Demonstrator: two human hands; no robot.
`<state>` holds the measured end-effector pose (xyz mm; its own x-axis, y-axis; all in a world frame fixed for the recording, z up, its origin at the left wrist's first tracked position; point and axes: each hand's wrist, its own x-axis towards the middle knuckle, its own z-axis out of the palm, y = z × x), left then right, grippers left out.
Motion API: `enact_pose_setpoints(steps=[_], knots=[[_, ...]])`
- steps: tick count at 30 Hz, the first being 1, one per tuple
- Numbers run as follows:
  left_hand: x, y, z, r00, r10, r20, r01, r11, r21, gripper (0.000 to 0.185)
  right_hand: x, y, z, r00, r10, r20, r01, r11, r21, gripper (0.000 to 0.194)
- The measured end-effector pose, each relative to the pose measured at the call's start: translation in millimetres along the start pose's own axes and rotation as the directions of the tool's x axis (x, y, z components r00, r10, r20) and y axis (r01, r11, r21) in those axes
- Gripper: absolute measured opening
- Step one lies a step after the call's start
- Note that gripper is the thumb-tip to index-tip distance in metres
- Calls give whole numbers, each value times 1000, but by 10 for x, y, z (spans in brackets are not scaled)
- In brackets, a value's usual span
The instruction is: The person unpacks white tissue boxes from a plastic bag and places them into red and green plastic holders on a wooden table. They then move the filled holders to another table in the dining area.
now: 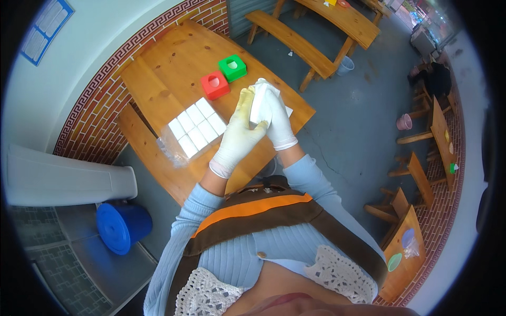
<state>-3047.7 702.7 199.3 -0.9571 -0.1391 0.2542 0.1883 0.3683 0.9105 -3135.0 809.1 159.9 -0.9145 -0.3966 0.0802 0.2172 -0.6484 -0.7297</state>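
Observation:
Both hands wear thin whitish gloves and meet over the wooden table (174,71). Between them is a white stack of folded paper, perhaps napkins or tissues (259,103). My left hand (243,126), yellowish at the fingers, holds its near left side; my right hand (277,118) wraps its right side. Just beyond, a red plastic tissue box (217,91) and a green plastic tissue box (238,74) stand side by side, white paper showing in their round openings. Left of my hands lies a pack of several white paper blocks (192,121) in clear plastic film (172,153).
A wooden bench (136,134) runs along the table's left side. A blue lidded bucket (118,227) stands on the floor at lower left. Another bench (292,41) and table (348,19) are beyond. At far right are more tables, stools and a pink bin (404,122).

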Motion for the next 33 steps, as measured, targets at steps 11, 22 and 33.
enact_pose_setpoints(steps=[11, 22, 33], knots=[[-172, -437, -197, 980, -54, -193, 35, 994, -104, 61, -137, 328, 406, 980, -134, -146, 118, 987, -113, 38], [-45, -579, -236, 928, -292, -232, 229, 937, -263, 57, 326, 393, 288, 991, 37, 131, -27, 997, -74, 35], [319, -540, 180, 901, -180, -394, 230, 970, 83, 45, 713, 100, 7, 983, 3, 181, 75, 905, -419, 38]])
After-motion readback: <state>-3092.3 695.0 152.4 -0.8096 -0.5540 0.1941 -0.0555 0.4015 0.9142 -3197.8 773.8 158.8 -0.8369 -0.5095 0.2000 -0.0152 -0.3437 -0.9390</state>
